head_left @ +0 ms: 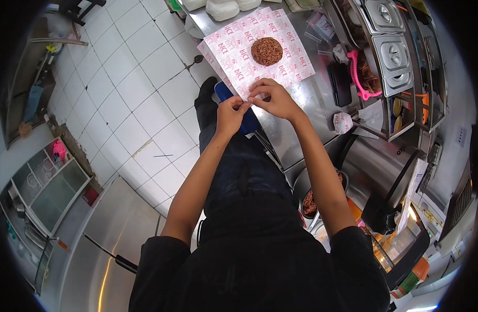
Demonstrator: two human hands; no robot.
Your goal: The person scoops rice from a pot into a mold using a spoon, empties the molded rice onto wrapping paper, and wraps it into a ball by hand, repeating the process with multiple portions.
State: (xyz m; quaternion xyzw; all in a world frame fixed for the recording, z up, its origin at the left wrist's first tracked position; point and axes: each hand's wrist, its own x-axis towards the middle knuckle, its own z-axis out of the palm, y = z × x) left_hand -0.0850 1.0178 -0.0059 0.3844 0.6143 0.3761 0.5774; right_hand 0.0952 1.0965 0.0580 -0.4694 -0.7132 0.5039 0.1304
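A white sheet of paper with pink print (296, 49) lies on the steel counter, a second such sheet partly under it. On the paper sits a round mound of brown-red rice (267, 51). At the corner of the paper nearest the body, my left hand (231, 114) pinches the edge with closed fingers. My right hand (274, 101) meets it there, thumb and index finger closed on the same corner, its other fingers curled above the sheet. The two hands' fingertips touch or nearly touch.
White wrapped packs (226, 9) stand at the counter's far end. On the right are a dark phone-like object (340, 84), a pink basket (362, 78), a crumpled printed wrapper (343, 123) and lidded steel containers (391, 54). A pot of reddish rice (309, 203) stands below my right forearm.
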